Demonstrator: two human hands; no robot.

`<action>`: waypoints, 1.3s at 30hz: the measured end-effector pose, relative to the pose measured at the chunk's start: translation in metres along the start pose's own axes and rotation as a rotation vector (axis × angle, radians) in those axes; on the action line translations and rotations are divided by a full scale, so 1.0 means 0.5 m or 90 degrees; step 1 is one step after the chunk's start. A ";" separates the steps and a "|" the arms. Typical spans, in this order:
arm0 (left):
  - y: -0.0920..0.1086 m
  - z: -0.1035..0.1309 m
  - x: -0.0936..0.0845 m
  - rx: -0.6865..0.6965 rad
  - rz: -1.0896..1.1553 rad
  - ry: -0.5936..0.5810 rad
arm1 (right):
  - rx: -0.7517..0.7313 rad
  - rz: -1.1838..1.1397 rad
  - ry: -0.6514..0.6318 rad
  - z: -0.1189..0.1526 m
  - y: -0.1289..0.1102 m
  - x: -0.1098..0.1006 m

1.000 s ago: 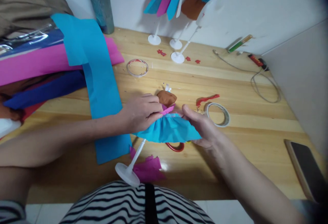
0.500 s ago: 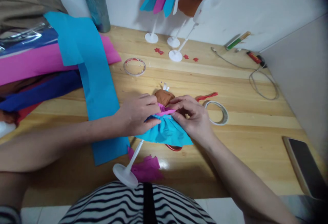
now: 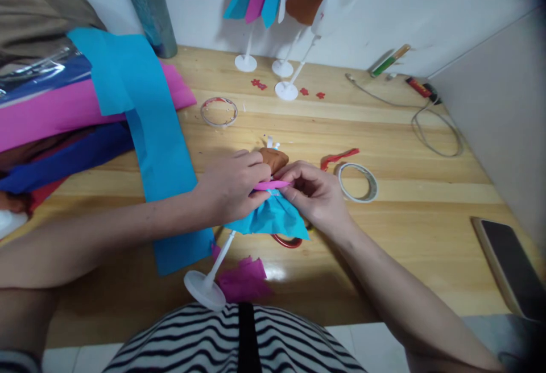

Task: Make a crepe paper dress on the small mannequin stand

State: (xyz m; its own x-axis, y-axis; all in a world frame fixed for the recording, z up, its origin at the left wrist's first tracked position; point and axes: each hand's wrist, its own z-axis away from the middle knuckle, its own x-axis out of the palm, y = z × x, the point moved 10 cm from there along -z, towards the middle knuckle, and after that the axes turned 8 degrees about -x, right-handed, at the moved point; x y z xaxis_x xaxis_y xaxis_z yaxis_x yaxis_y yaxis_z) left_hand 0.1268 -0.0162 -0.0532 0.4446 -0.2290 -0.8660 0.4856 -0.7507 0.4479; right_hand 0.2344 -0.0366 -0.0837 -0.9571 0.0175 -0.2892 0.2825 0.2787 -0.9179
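Both hands meet at a small paper figure with a blue paper skirt [image 3: 273,218], a pink paper strip [image 3: 273,185] at its waist and a brown top [image 3: 275,159]. My left hand [image 3: 234,185] is closed round the figure and the strip's left part. Thumb and fingers of my right hand [image 3: 315,191] pinch the strip's right end. Below the skirt a white stand [image 3: 205,289] slants down to its round base near the striped shirt. Part of the figure is hidden by my fingers.
Long blue paper [image 3: 160,157] and coloured rolls lie left. A tape roll [image 3: 358,182], a red strip [image 3: 341,158] and a phone [image 3: 507,265] lie right. Pink scraps [image 3: 243,279] are in front. White stands [image 3: 286,90] and a bottle [image 3: 153,15] stand behind.
The pink strip now lies flatter across the waist, and the skirt has shifted slightly left and bunched narrower. Both hands keep their hold. The whole view has shifted a little.
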 end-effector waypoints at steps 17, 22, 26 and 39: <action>0.051 0.033 -0.016 0.132 -0.158 0.044 | -0.236 0.213 -0.018 0.032 -0.084 0.001; 0.021 0.015 -0.011 0.032 0.029 -0.021 | -0.154 0.130 0.018 0.031 -0.054 -0.019; 0.006 0.012 -0.013 0.006 0.082 -0.022 | -0.234 0.256 -0.020 0.052 -0.060 -0.017; -0.025 0.013 -0.034 -0.078 0.165 0.030 | -0.359 0.376 -0.007 0.075 -0.098 0.031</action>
State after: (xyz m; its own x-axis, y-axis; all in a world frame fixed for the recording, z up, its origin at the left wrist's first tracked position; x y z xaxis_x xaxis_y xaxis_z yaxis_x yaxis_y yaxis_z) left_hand 0.1083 -0.0069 -0.0455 0.5993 -0.3722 -0.7088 0.4370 -0.5897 0.6792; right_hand 0.2080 -0.0860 -0.0534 -0.6591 0.3041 -0.6878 0.6625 0.6677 -0.3397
